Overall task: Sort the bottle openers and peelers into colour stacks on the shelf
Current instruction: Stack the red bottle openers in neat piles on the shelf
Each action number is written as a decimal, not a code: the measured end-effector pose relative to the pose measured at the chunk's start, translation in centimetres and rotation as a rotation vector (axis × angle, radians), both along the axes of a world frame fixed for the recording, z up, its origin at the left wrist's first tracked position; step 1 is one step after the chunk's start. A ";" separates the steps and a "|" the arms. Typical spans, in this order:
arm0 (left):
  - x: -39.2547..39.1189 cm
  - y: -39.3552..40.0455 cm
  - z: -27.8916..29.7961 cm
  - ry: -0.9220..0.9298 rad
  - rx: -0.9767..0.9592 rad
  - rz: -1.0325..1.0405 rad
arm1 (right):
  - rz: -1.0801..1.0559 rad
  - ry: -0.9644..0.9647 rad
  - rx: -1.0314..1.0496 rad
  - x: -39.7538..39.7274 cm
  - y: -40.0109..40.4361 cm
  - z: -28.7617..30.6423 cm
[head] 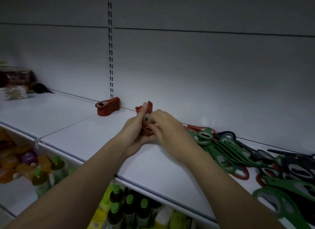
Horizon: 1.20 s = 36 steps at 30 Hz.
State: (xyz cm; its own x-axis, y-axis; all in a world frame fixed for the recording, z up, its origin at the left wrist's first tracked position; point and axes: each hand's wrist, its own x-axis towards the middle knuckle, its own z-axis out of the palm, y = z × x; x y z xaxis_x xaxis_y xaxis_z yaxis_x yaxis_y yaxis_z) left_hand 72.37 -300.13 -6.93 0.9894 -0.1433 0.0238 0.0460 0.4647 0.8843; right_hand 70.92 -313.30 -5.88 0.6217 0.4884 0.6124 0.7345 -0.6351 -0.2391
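Note:
A neat stack of red bottle openers (107,107) stands at the back of the white shelf (71,119), by the slotted upright. My left hand (136,131) grips a bundle of red openers (148,109), which pokes up above my thumb. My right hand (167,129) is closed on the same bundle from the right, fingers pinching its lower part. A mixed pile of green openers (219,148), black ones (260,153) and a few red ones (240,174) lies spread over the shelf to the right of my hands.
Packets and a dark object (18,82) sit at the far left of the shelf. On the shelves below stand green-capped bottles (129,210) and orange packets (12,162). The shelf's front edge (95,164) runs diagonally under my forearms.

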 end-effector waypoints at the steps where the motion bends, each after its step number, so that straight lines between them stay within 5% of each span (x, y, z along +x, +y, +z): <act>1: 0.2 0.2 -0.1 -0.001 0.018 -0.004 | 0.031 -0.019 -0.051 -0.1 0.3 -0.3; 4: 0.4 0.2 -0.5 -0.021 0.066 0.054 | 0.035 0.043 0.168 0.2 -0.3 0.0; 8: 0.7 0.0 -0.6 -0.089 0.113 0.114 | -0.257 0.060 0.395 1.2 -3.5 1.3; 13: 0.5 -0.3 -0.5 -0.092 0.156 0.082 | -0.617 0.082 0.132 1.7 -6.5 2.6; 16: 0.6 -0.7 -0.7 -0.110 0.154 0.065 | -0.672 0.153 -0.059 2.4 -7.1 3.7; 23: 1.5 -2.1 0.0 -0.115 0.296 0.128 | -0.665 0.309 -0.123 4.0 -9.5 0.8; 31: 3.7 -6.9 1.3 -0.105 -0.056 0.106 | -0.775 0.427 -0.298 3.8 -10.1 0.8; 36: 4.3 -5.9 0.2 -0.072 -0.034 0.120 | -0.818 0.428 -0.273 3.3 -11.1 1.4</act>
